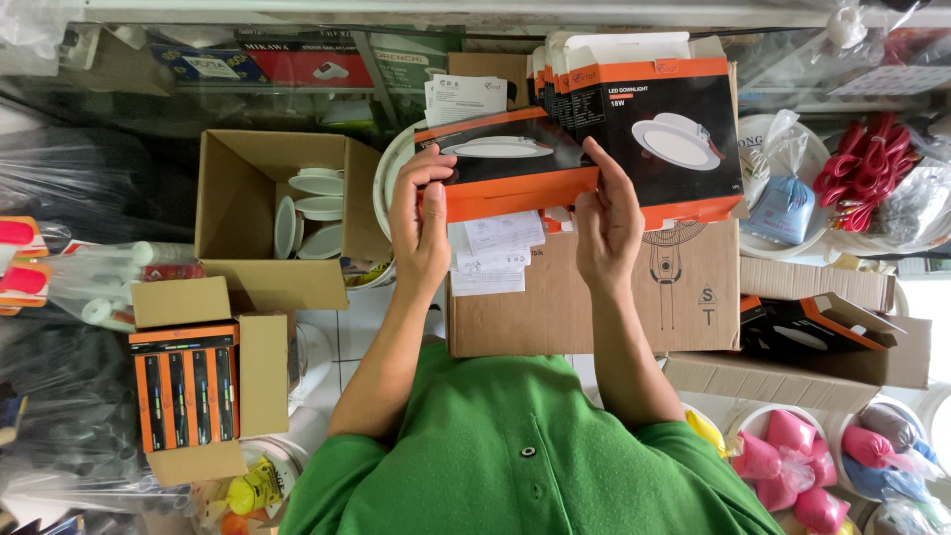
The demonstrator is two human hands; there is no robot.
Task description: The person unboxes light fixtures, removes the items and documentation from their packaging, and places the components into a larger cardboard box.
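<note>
Head view, looking down past a green shirt [515, 456] at both hands working over a large brown carton [594, 297], the landmark for all positions below.

Above the carton's far edge, the left hand [421, 223] and right hand [606, 223] hold a flat black-and-orange lamp box [505, 163] between them. The left grip is closed on the box's left end, thumb on top and fingers around the orange flap; the right grip is closed on its right end, fingers extended along the side panel. The box lies roughly level, tilted slightly toward the viewer.

Behind the carton's right half stands a row of matching boxes [644, 119], upright and packed close. On the carton's top, under the held box, lie white paper leaflets [495, 253]. Left of the carton, an open cardboard box [263, 208] holds loose white round lamps [312, 208]; below it, a smaller open carton [193, 381] holds orange-and-black packets.

Handling judgement: the box is thin card and would crease under pinching, so pressure is best spread along the end edges, with both ends kept level so that any contents do not slide toward an open flap. Whether the orange flap is tucked shut cannot be told.
</note>
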